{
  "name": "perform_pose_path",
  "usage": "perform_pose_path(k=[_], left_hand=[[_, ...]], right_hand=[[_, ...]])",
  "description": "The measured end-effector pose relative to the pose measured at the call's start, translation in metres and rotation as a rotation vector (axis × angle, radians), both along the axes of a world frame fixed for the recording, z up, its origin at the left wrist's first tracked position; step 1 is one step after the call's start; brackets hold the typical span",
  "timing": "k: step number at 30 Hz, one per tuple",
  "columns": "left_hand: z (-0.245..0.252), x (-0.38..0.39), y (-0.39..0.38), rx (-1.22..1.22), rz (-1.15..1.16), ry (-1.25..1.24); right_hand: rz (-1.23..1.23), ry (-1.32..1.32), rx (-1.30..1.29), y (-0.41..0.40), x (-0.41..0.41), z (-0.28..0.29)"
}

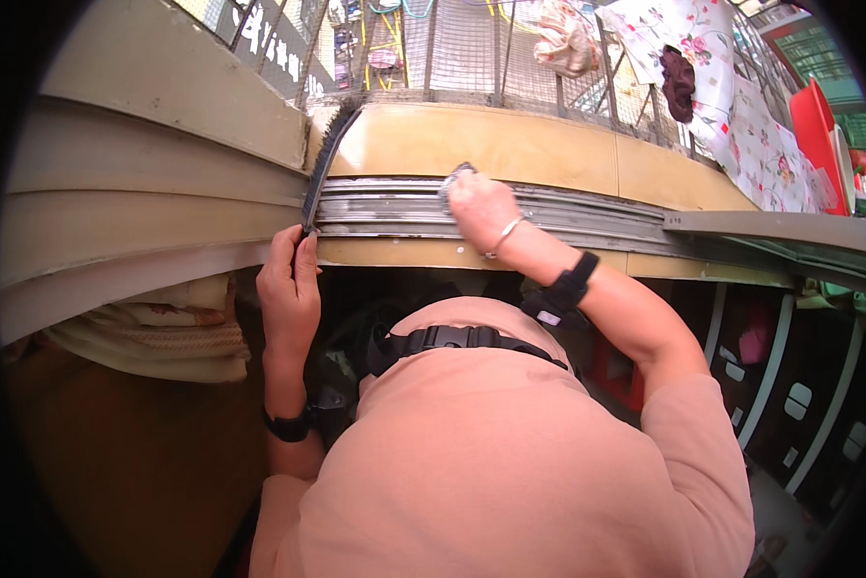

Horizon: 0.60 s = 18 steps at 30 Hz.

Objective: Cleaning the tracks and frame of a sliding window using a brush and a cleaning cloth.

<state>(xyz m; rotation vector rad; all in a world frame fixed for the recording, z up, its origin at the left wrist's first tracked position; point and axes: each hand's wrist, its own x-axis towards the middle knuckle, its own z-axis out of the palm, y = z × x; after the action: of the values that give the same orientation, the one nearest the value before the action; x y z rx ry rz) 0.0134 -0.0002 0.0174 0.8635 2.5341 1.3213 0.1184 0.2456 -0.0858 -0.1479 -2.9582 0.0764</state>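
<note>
My left hand is at the left end of an aluminium sliding-window track. Its thumb and fingers pinch the lower end of a long, narrow dark brush, which stands across the track with bristles along its left side. Over the middle of the track, my right hand is closed around a crumpled grey wad, perhaps a cloth or scrubber. Most of that wad is hidden by the fingers. Tan tiles form the window sill beyond the track.
A window sash covers the track's right end. Metal bars rise behind the sill, with a floral sheet and a red basin at the right. Folded bedding lies at lower left. Dark drawers stand at lower right.
</note>
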Motion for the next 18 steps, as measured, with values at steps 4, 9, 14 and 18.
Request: perform_pose_path(k=[4,9,14,18], left_hand=[[0.011,0.007,-0.01,-0.046,0.039,-0.01],[0.01,0.01,-0.012,-0.014,0.043,0.001],[0.01,0.011,-0.015,-0.012,0.064,0.002],[0.007,0.01,-0.003,-0.007,0.027,-0.038]], right_hand=[[0.093,-0.032,-0.059,-0.047,-0.062,-0.008],[0.196,-0.209,-0.284,-0.092,-0.137,-0.007],[0.211,-0.234,-0.403,-0.066,-0.136,0.023],[0.105,0.081,-0.288,-0.046,-0.107,0.016]])
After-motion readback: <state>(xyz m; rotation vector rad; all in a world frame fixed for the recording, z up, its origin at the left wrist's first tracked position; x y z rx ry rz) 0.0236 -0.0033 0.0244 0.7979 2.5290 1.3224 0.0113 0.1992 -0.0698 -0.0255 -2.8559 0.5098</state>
